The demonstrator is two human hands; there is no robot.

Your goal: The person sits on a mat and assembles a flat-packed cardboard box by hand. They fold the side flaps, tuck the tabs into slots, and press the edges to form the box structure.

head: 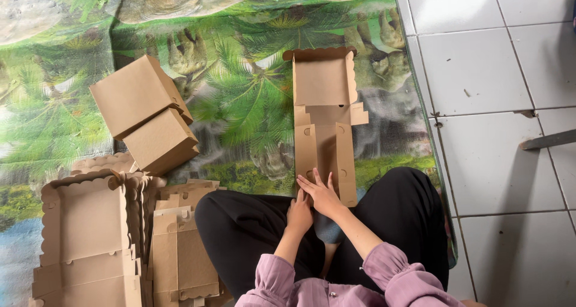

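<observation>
The work in hand looks like the start of folding a box: a flat brown cardboard blank lies unfolded on the mat straight ahead of the person's crossed legs, its scalloped lid end farthest away. The right hand presses flat on the blank's near end, fingers spread, so its grip is wide open and clasps nothing; the left hand sits just beside and below it at the blank's near edge, fingers curled under, and I cannot tell whether it pinches the card. The next move would likely call for lifting the side panels just beyond the fingers. Well left of the hands stand two folded boxes and a stack of flat blanks. The leafy printed mat covers a white tiled floor.
</observation>
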